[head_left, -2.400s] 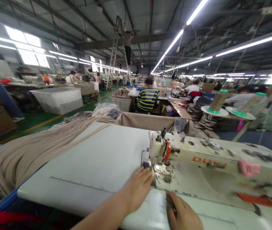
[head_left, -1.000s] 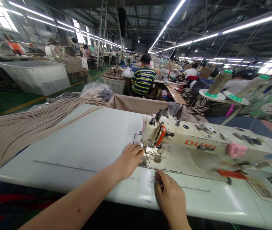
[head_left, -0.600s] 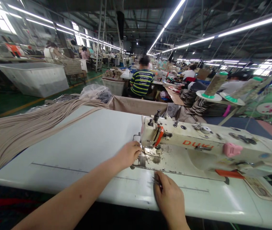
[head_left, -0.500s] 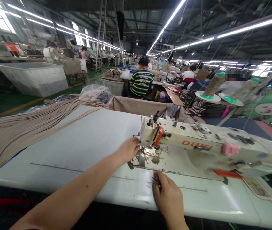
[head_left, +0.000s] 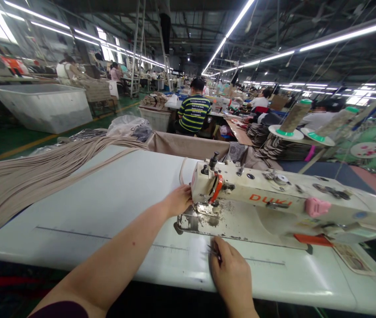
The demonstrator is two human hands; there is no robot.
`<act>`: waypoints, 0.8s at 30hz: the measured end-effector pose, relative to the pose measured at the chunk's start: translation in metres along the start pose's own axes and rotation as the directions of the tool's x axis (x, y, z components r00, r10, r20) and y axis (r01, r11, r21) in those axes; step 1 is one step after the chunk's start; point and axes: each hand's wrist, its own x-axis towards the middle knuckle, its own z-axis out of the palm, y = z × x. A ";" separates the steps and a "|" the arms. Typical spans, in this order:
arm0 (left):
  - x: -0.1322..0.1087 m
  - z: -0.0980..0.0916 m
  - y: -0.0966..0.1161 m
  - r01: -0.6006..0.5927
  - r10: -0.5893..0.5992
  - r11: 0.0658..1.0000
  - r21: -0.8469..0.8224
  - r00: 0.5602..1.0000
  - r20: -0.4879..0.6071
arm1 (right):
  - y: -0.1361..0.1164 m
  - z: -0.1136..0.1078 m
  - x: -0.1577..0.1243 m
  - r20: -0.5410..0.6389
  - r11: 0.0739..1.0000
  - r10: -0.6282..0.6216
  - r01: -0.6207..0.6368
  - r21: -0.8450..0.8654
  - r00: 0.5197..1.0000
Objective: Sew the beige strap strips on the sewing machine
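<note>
Head view: the left hand [head_left: 177, 201] rests against the needle end of the cream industrial sewing machine [head_left: 274, 201], its fingertips hidden, so its grip cannot be told. The right hand [head_left: 232, 276] lies on the white tabletop [head_left: 108, 207] just before the machine, closed on a thin dark metal tool [head_left: 214, 252]; a bundle of beige cords [head_left: 42, 174] lies well to the left.

Bright overhead tube light, warped edges
</note>
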 end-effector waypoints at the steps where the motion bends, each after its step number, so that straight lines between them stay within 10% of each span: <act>1: -0.001 0.000 -0.001 0.004 -0.004 1.000 0.003 1.000 0.004 | 0.000 0.000 0.000 -0.004 1.000 -0.001 0.001 -0.003 1.000; 24: -0.024 -0.018 0.036 0.385 -0.374 0.920 -0.075 0.919 0.127 | -0.004 -0.004 0.003 -0.004 1.000 -0.009 0.009 -0.016 1.000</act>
